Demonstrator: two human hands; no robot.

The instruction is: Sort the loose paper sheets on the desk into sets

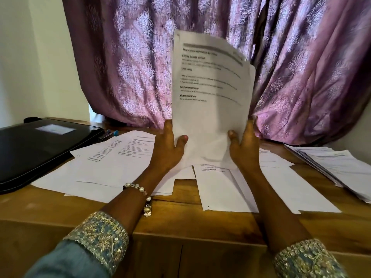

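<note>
I hold a set of printed white sheets (210, 93) upright over the middle of the desk, its lower edge down among the papers there. My left hand (167, 146) grips its left edge and my right hand (244, 146) grips its right edge, thumbs on the front. The top of the set curls back toward the curtain. Loose printed sheets (112, 157) lie spread left of my hands, and more loose sheets (226, 187) lie under and right of them. A fanned stack of sheets (345, 169) sits at the desk's right side.
A black laptop bag (40, 149) lies on the left of the wooden desk (180, 221). A purple patterned curtain (130, 57) hangs right behind the desk. Pens (110, 134) peek out beside the bag.
</note>
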